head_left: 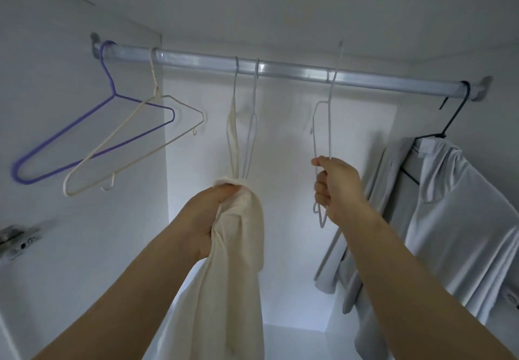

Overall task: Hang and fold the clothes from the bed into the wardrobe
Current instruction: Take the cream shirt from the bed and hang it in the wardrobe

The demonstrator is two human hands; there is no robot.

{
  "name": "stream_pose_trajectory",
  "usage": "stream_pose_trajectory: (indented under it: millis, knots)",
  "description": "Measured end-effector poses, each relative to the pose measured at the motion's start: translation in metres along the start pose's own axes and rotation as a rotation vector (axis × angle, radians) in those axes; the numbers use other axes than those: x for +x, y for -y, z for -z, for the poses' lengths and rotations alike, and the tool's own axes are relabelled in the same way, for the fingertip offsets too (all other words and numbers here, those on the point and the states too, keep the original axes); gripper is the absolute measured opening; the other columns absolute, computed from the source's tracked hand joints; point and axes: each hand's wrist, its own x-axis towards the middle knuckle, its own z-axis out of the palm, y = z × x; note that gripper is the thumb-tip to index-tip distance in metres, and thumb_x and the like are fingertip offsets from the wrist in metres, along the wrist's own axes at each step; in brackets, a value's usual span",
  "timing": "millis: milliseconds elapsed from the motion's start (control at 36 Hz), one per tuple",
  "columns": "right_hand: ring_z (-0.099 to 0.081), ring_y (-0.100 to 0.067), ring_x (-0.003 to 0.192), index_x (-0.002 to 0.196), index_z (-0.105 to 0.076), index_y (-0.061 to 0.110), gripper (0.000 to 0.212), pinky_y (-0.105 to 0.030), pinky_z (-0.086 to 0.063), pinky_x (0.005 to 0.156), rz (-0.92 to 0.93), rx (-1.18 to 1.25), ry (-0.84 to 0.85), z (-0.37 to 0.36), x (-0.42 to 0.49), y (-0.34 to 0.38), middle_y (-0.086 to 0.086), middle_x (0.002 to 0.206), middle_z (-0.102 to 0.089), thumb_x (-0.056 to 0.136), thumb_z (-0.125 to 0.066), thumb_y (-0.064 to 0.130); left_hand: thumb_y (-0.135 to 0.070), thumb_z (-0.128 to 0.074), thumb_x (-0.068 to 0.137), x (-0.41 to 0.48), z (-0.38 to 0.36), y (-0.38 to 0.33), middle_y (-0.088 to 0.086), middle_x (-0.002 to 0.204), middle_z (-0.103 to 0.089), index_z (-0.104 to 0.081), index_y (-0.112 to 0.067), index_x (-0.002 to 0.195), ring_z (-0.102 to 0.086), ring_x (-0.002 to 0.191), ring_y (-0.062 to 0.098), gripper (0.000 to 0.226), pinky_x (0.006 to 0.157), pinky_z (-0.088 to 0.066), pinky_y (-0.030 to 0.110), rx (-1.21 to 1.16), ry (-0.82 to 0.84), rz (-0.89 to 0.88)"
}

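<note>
White wardrobe walls (pixel 280 135) back a silver rail (pixel 295 69) across the upper frame. The left hand (pixel 207 213) grips a cream cloth (pixel 238 261) at centre, and the right hand (pixel 339 188) holds a white hanger (pixel 329 129).

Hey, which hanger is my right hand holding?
The white hanger, just left of the black hanger with the shirt; the right hand grips its frame.

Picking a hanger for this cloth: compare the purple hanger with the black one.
The purple hanger hangs bare at the left end of the rail; the black hanger, at the right end, carries a grey garment. The purple hanger looks thicker, the black hanger thinner. Both hook over the rail.
</note>
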Motion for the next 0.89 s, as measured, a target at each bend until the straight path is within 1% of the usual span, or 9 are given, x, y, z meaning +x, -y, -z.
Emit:
stream_pose_trajectory:
  millis: [83,250,417,500,556,611,667,750,889]
  knots:
    - [-0.020,-0.007,0.032,0.080,-0.053,0.012,0.014,-0.016,-0.016,0.035,-0.008,-0.008,-0.038,0.015,-0.005,-0.018,0.008,0.038,-0.026,0.093,-0.049,0.012,-0.025,-0.055,0.091,0.004,0.001,0.007,0.004,0.057,-0.062,-0.062,-0.011,0.077,-0.060,0.049,0.016,0.020,0.049,-0.052,0.023,0.020,0.033,0.007]
    - [-0.021,-0.008,0.031,0.069,-0.053,0.013,0.027,-0.015,-0.018,0.036,0.099,-0.024,-0.153,0.042,-0.016,-0.029,0.006,0.036,-0.027,0.096,-0.049,0.016,-0.019,-0.050,0.093,0.013,-0.002,0.029,0.002,0.052,-0.060,-0.059,-0.010,0.072,-0.059,0.044,0.013,0.024,0.044,-0.049,0.020,0.093,0.076,0.045]
    - [-0.018,-0.009,0.030,0.067,-0.051,0.015,0.031,-0.018,-0.013,0.040,0.201,-0.011,-0.157,0.048,-0.014,-0.005,0.007,0.035,-0.026,0.098,-0.046,0.019,-0.019,-0.053,0.091,0.019,-0.017,0.046,0.008,0.069,-0.062,-0.063,-0.010,0.077,-0.059,0.064,0.021,0.019,0.062,-0.048,0.030,0.090,0.037,0.032]
    - [-0.018,-0.008,0.029,0.066,-0.052,0.015,0.032,-0.019,-0.012,0.040,0.225,0.009,-0.135,0.051,-0.016,0.000,0.007,0.035,-0.026,0.097,-0.047,0.019,-0.024,-0.054,0.092,0.016,-0.024,0.053,0.004,0.060,-0.065,-0.063,-0.011,0.078,-0.059,0.065,0.021,0.021,0.058,-0.046,0.031,0.034,0.014,0.056]
    - [-0.019,-0.007,0.028,0.065,-0.054,0.015,0.032,-0.016,-0.012,0.039,0.227,0.005,-0.139,0.056,-0.020,-0.007,0.007,0.034,-0.026,0.097,-0.049,0.018,-0.025,-0.054,0.092,0.014,-0.028,0.059,0.003,0.057,-0.065,-0.063,-0.011,0.077,-0.060,0.064,0.020,0.022,0.054,-0.047,0.029,0.023,0.008,0.084]
    - [-0.019,-0.008,0.027,0.065,-0.055,0.014,0.032,-0.014,-0.014,0.037,0.219,-0.006,-0.141,0.063,-0.025,-0.018,0.007,0.034,-0.026,0.096,-0.049,0.018,-0.025,-0.054,0.093,0.012,-0.031,0.066,0.006,0.064,-0.065,-0.063,-0.011,0.079,-0.060,0.065,0.021,0.022,0.052,-0.049,0.028,0.025,0.032,0.116]
    - [-0.021,-0.007,0.027,0.066,-0.056,0.013,0.031,-0.013,-0.016,0.036,0.196,-0.008,-0.150,0.072,-0.032,-0.028,0.007,0.034,-0.027,0.096,-0.050,0.017,-0.025,-0.053,0.093,0.009,-0.035,0.074,0.009,0.072,-0.064,-0.063,-0.008,0.082,-0.060,0.068,0.023,0.022,0.057,-0.049,0.031,0.020,0.048,0.162]
    - [-0.020,-0.007,0.027,0.067,-0.056,0.010,0.029,-0.014,-0.017,0.035,0.156,0.006,-0.172,0.090,-0.044,-0.043,0.007,0.033,-0.027,0.095,-0.050,0.016,-0.021,-0.053,0.094,0.007,-0.044,0.081,0.011,0.070,-0.063,-0.062,-0.006,0.080,-0.057,0.068,0.024,0.023,0.061,-0.047,0.034,0.006,0.060,0.209]
    - [-0.018,-0.008,0.029,0.067,-0.054,0.006,0.033,-0.015,-0.015,0.035,0.114,0.035,-0.128,0.129,-0.069,-0.064,0.006,0.035,-0.027,0.097,-0.045,0.015,-0.014,-0.046,0.097,0.014,-0.062,0.091,0.005,0.076,-0.055,-0.054,-0.011,0.080,-0.053,0.066,0.017,0.019,0.061,-0.044,0.028,0.080,0.062,0.083]
